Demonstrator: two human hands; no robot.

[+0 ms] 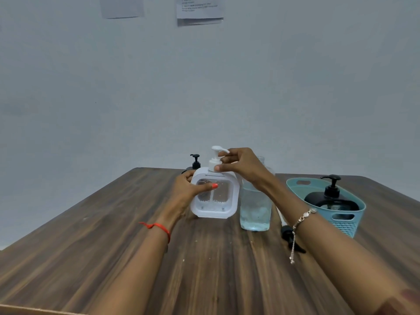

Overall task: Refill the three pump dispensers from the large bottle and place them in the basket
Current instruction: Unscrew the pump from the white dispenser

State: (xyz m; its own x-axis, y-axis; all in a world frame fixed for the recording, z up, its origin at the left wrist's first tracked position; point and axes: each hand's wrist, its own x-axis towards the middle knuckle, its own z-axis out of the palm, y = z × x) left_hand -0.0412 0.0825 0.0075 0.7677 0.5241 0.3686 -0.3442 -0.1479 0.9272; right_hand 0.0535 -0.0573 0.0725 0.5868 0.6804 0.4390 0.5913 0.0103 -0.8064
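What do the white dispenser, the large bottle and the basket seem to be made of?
The white dispenser: probably plastic, an opaque matte white frame around a clear window.
The large bottle: transparent, glossy walls; likely plastic, though glass is possible.
The basket: teal plastic by its look, with moulded lattice walls and handle slots.

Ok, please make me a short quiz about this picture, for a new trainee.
1. True or false: the basket holds two dispensers.
2. Which hand grips the body of the white dispenser? A left, B right.
3. Fill in: the loose black pump lies on the ____.
Key: 1 false, only one black dispenser. 2 A, the left hand; the right hand pinches its pump. 3 table.
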